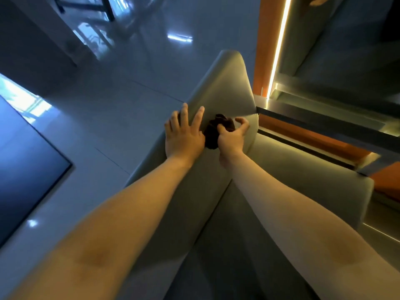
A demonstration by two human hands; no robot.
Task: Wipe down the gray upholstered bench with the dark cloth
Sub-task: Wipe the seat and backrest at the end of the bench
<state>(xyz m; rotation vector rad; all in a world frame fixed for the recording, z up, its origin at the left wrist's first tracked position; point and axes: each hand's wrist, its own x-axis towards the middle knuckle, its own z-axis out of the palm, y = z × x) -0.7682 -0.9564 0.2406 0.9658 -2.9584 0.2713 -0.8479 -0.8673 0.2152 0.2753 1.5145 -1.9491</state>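
Matt upholstered bench (229, 87), glossy floor (121, 100)

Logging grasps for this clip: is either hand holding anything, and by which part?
The right hand grips the bunched dark cloth at its right side, thumb on top. The left hand lies flat on the bench, holding nothing.
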